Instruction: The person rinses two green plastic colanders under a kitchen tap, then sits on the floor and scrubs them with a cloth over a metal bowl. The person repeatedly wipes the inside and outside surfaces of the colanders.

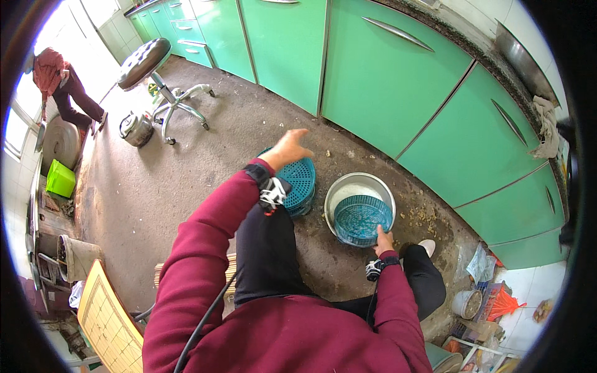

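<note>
My left hand point(290, 147) reaches out over a blue perforated plastic basket point(301, 179) on the floor. Its thumb and fingers are apart and I see nothing in them. The hand and wrist hide part of that basket. With my right hand point(384, 239) I grip the rim of a second blue plastic mesh basket point(363, 218). This one is tilted over a round metal basin point(336, 190), its near edge overlapping the basin's rim. Some wet or pale matter shows inside the held basket, too unclear to name.
Green cabinets point(396, 84) run along the far side. A wheeled stool point(163, 88) and a metal pot point(136, 129) stand at the upper left, near another person point(70, 88) bending forward. A yellow board point(109, 321) leans at lower left. Scraps point(422, 214) litter the floor beside the basin.
</note>
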`<action>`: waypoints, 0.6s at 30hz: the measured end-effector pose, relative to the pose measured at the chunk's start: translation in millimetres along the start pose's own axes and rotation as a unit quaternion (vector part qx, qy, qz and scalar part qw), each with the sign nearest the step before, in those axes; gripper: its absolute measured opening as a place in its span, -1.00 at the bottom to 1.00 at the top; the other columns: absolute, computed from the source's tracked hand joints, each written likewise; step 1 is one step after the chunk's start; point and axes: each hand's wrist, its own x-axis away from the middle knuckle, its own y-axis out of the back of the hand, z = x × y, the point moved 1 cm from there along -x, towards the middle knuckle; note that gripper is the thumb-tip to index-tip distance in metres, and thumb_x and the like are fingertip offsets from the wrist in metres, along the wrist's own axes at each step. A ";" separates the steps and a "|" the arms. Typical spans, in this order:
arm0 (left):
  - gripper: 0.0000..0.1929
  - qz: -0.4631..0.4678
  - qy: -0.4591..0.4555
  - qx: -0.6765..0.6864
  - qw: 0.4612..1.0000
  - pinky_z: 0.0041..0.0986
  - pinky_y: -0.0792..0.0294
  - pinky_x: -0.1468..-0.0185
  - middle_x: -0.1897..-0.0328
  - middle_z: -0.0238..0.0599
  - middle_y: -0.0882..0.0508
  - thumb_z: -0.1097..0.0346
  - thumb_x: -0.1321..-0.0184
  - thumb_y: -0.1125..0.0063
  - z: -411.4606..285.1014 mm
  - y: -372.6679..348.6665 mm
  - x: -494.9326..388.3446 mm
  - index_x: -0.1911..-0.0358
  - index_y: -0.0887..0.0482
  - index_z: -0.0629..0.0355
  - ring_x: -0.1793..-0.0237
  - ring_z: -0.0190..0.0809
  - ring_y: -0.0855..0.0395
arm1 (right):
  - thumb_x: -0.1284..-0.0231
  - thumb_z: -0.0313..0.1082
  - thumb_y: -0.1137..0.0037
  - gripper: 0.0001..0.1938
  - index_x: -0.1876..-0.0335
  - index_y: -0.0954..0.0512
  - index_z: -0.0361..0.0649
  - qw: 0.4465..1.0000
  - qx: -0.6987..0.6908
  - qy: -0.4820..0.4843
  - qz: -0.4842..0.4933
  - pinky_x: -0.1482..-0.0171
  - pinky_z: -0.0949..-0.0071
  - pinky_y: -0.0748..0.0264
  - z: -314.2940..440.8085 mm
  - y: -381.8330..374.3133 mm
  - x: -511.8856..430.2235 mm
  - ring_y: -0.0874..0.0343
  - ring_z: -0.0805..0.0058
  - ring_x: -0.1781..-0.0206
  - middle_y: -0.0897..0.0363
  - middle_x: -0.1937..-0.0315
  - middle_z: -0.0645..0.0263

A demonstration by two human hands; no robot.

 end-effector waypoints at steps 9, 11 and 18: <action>-0.76 -0.090 0.225 0.208 0.948 -0.42 -0.54 0.23 0.37 -0.18 -0.75 0.35 -0.13 -0.30 91.6 68.6 52.9 0.17 -0.72 0.34 0.39 -0.30 -0.69 | -0.27 -0.43 -0.05 -0.38 -0.43 -0.11 -0.10 0.998 0.001 -0.037 0.056 -0.23 -0.48 -0.24 7.9 -14.4 31.4 -0.22 -0.13 -0.42 -0.16 -0.45 0.09; -0.73 -0.097 0.208 0.181 0.956 -0.42 -0.54 0.20 0.32 -0.16 -0.77 0.33 -0.16 -0.29 97.9 65.4 59.8 0.13 -0.72 0.35 0.36 -0.29 -0.71 | -0.28 -0.43 -0.03 -0.40 -0.42 -0.13 -0.13 0.999 0.044 -0.025 0.011 -0.18 -0.46 -0.31 12.5 -18.4 36.3 -0.24 -0.12 -0.41 -0.19 -0.43 0.09; -0.48 -0.023 0.242 0.231 0.942 -0.31 -0.56 -0.02 0.13 -0.03 -0.76 0.44 -0.15 -0.30 120.4 52.5 72.9 -0.23 -0.53 0.33 0.07 -0.12 -0.73 | -0.25 -0.30 -0.06 -0.45 -0.35 -0.20 -0.11 0.997 0.072 0.036 0.014 0.11 -0.13 -0.57 27.2 -20.1 52.2 -0.48 -0.01 -0.15 -0.37 -0.24 0.07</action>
